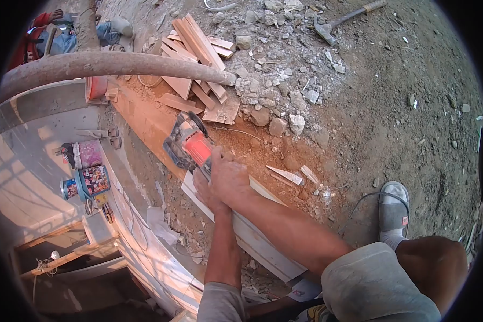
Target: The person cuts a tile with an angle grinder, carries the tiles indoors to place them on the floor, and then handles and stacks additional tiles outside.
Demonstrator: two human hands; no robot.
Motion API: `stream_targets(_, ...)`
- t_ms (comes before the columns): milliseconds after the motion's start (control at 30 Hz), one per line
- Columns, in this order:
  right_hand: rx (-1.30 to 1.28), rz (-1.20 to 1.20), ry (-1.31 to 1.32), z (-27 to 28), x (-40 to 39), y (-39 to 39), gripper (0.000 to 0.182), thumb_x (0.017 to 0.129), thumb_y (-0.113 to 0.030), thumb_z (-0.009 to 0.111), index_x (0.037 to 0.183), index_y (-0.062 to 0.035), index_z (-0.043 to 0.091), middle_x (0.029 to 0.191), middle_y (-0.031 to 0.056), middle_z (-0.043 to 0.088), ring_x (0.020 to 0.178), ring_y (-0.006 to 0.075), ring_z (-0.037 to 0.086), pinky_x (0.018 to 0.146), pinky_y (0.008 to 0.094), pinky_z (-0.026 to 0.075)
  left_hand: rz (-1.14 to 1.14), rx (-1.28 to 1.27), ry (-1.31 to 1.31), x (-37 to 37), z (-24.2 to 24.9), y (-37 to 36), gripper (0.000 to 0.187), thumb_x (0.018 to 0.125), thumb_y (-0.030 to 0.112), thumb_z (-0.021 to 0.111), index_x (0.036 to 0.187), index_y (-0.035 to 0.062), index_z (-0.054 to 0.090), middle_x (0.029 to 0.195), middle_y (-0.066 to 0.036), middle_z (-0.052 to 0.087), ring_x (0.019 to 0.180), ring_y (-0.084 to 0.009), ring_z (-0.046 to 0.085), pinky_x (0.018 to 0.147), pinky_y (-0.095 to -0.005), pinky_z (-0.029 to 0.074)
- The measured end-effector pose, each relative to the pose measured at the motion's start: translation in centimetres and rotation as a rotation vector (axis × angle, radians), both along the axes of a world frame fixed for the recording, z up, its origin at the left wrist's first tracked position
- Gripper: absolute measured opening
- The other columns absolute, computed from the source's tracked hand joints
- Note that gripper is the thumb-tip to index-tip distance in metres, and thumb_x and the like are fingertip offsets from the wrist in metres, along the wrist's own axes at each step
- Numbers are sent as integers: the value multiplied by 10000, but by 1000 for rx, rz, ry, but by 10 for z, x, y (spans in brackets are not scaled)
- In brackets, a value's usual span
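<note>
Both hands are together on a red and black power tool [197, 147] near the middle of the view. My right hand [229, 180] is wrapped round the rear of its red body. My left hand [206, 192] is closed beside and below it, partly hidden by the right. The tool's dark round guard points up and away from me, over a dust-covered board [150, 129]. A long pale plank [252, 231] runs beneath my forearms toward my legs. Cut tile or wood strips [198, 51] lie piled beyond the tool.
A curved pole [118, 63] crosses the upper left. A hammer [341, 26] lies on the rubble at the top. Decorated buckets [94, 180] stand at the left, above an open pit [91, 290]. Another person [64, 40] is at the upper left.
</note>
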State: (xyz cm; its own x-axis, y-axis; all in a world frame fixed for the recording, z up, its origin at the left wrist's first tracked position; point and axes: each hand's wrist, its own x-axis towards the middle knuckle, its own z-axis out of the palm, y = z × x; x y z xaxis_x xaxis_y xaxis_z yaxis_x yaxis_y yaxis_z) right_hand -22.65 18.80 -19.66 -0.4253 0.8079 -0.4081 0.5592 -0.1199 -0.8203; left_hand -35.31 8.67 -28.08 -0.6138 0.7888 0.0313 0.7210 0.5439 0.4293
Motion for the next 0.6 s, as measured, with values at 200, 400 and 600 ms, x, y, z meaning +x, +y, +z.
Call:
stream_targets(200,24,18,27,-10,13,-21,694,737,-206,665,1288,23,312,1058,251,555,919,371,655,744,415,551,45,-197,240,11,16,10,881,789,554,624,1465,120,262,1510,-96,279,1409,-257,237,1110,-460,184)
stream_targets(400,68,1,31,-17,6,-19,698,763,-220,637,1318,42,304,1053,247,562,860,343,675,746,398,549,110,-253,232,9,13,15,863,787,543,628,1466,150,270,1502,-78,300,1392,-262,262,1096,-473,206)
stream_targets(600,114,27,49,-20,6,-8,719,752,-232,652,1312,56,304,1036,232,576,856,337,677,754,391,548,152,-313,243,2,14,21,828,796,521,620,1469,181,275,1498,-62,312,1378,-262,279,1077,-502,222)
